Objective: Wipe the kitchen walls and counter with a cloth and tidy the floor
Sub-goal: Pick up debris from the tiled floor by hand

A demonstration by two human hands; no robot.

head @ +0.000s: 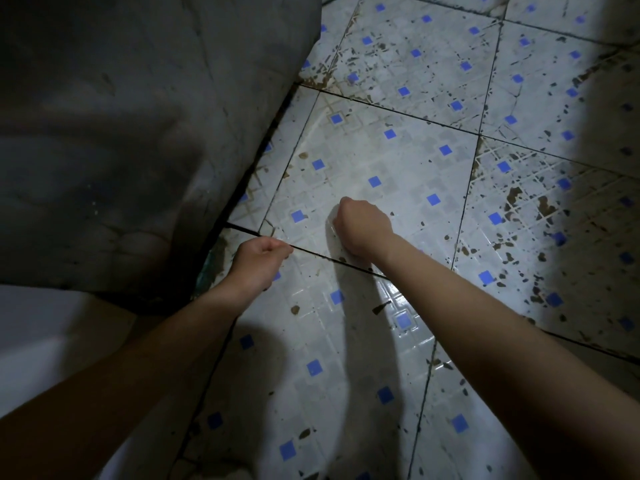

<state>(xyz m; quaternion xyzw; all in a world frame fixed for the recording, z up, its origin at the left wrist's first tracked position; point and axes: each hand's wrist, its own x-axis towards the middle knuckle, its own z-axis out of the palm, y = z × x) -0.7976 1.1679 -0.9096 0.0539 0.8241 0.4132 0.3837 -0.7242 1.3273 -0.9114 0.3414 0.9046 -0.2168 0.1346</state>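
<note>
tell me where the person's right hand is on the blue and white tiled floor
In the head view the right hand sits fisted at centre on the cleaner white floor tile, just right of the left hand.

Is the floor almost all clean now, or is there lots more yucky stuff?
Partly. The tile under the hands looks mostly clean. The right hand is scrubbing there, its fingers curled on something pale and hard to make out. The left hand is curled beside it, seemingly holding nothing. Plenty is left: brown grime spots cover the tiles to the right and above. No walls or counter can be judged here.
</note>
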